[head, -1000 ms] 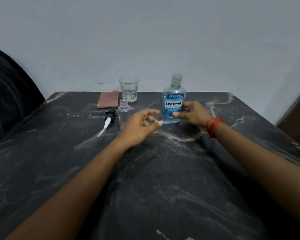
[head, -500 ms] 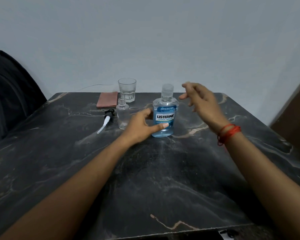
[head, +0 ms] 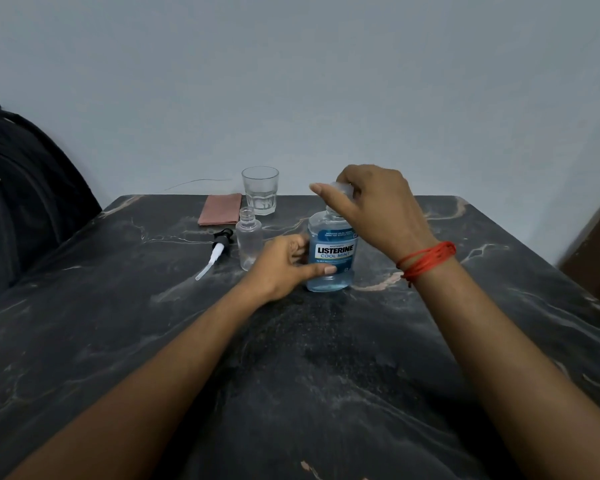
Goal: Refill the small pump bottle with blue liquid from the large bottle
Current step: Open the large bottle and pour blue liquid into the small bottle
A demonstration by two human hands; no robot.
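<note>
Two bare forearms reach in from the near edge of the dark marble table [head: 326,393], one from 7 o'clock and one from 5 o'clock, and meet near the middle of the view. The right wrist wears a red thread band [head: 426,259].

The left hand [head: 284,265] is wrapped around the lower body of the large bottle [head: 333,258], its thumb laid across the front below the label and its fingers curled against the bottle's side at 9 o'clock. The bottle stands upright on the tabletop, filled with blue liquid, its label reading LISTERINE COOL MINT.

The right hand [head: 371,206] comes down over the top of that bottle, at its 12 o'clock, with fingers and thumb closed on the clear cap [head: 342,188]. Whether the cap is seated on the neck or lifted off it cannot be told, since the hand covers the join.

Just beside the large bottle, at its 9 o'clock and partly behind the left hand, stands the small pump bottle [head: 248,240], clear, upright and uncapped, its neck open. Its pump head [head: 217,251] lies flat on the table at 9 o'clock of it, black collar toward the far side, white tube pointing near.

Farther back, a clear drinking glass [head: 260,195] stands upright, with a folded pinkish cloth [head: 219,213] at its 8 o'clock. A black backpack [head: 21,202] sits off the table's edge at 9 o'clock, against a pale wall [head: 291,81].
</note>
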